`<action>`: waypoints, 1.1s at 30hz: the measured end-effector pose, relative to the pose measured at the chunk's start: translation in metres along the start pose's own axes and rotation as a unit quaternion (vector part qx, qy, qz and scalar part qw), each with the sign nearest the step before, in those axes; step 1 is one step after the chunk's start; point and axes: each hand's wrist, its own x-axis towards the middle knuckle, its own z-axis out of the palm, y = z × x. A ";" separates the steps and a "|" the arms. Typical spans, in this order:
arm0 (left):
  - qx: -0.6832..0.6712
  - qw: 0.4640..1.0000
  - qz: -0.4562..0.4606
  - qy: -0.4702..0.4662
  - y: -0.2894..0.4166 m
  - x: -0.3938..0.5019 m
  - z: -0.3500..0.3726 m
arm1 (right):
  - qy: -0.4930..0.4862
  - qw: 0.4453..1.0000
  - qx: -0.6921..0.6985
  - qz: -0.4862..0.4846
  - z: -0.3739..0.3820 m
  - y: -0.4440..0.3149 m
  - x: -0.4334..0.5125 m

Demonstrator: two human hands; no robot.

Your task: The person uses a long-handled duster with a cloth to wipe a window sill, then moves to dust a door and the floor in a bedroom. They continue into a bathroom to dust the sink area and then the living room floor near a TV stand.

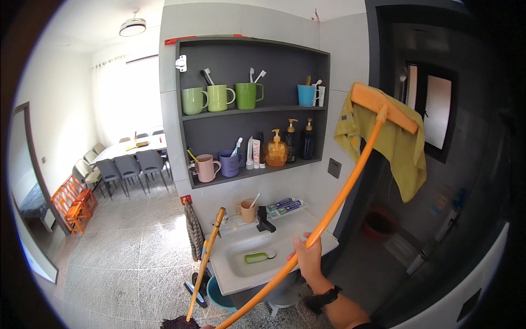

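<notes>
My right hand, with a dark band on its wrist, grips the orange pole of a cloth mop. The pole slants up to the right. Its flat orange head is raised in front of a dark doorway, and an olive-green towel hangs over it. At the bottom edge, only a sliver of what looks like my left hand shows beside the pole's lower end; its fingers are out of view. Under the pole lies a white washbasin with a green-handled brush in it.
A grey wall shelf holds mugs, toothbrushes and pump bottles. A black faucet and a beige mug stand behind the basin. A wooden-handled mop leans at the left, near a teal tub. Chairs surround a far table.
</notes>
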 end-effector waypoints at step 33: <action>-0.042 0.941 -0.186 0.279 -0.210 -0.351 0.109 | -0.344 0.903 0.213 0.148 0.183 0.012 -0.336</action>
